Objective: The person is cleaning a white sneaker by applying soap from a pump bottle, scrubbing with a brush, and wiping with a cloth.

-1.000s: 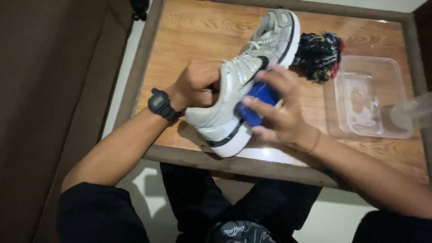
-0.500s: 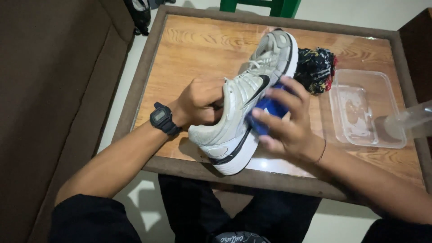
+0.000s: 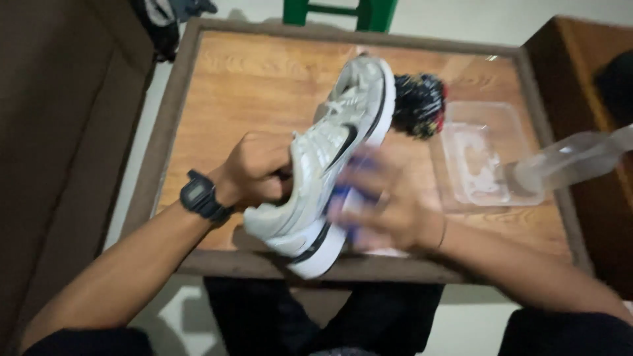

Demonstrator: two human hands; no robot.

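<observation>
Wood-grain worktop [image 3: 237, 86] w/ dark frame, seen from my head cam: I hold a white-and-grey shoe [image 3: 330, 158] tilted above it, toe pointing away, heel near the front edge. Left hand [image 3: 254, 168] is closed on the shoe's collar, watch [image 3: 198, 196] on the wrist. Right hand [image 3: 382, 204] is motion-blurred against the shoe's side, fingers curled round something blue, prob. a cloth [image 3: 346, 198]; exact grip I can't tell. Dark speckled bundle [image 3: 419, 104] sits just past the toe, clear tub [image 3: 488, 158] and clear bottle [image 3: 567, 158] to the right. Risk, imo: a wide stroke of the right hand could knock the tub or bottle, or the shoe could twist out of the one-handed hold.
</observation>
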